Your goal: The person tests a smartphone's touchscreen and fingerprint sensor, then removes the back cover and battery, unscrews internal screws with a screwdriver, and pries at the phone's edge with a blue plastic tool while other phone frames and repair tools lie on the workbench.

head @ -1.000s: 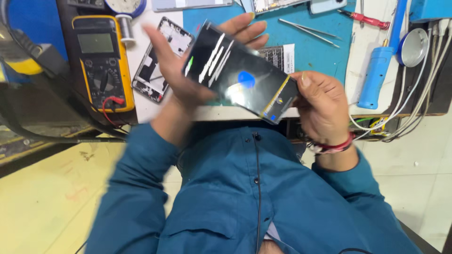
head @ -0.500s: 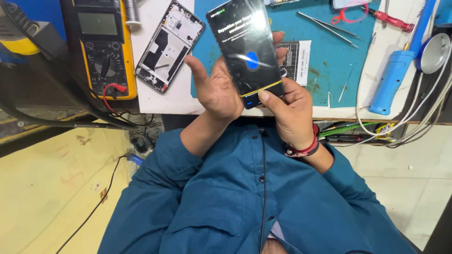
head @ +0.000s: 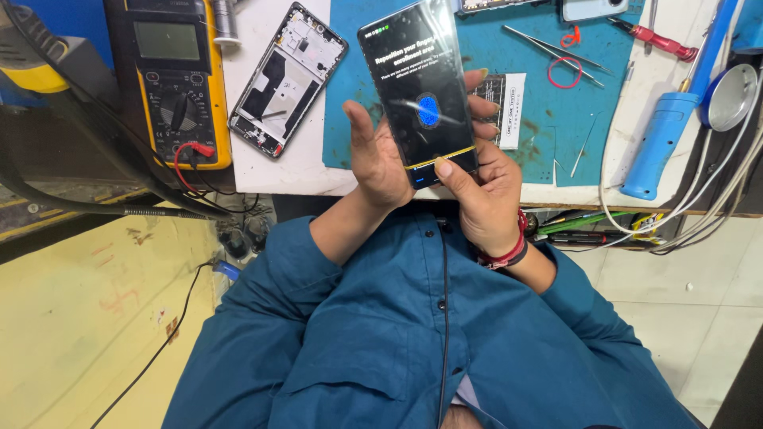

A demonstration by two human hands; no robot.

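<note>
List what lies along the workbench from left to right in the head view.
Yellow multimeter → opened phone frame → lit smartphone, held between left hand and right hand → tweezers → red rubber band → blue soldering tool → round magnifier.

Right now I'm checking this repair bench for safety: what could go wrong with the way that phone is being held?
The phone is held above the bench edge by the left hand and right hand alone; a slip could drop it onto the opened phone frame or the floor. The tweezers and soldering iron lie close by and might scratch or mark it if it is set down carelessly.
</note>
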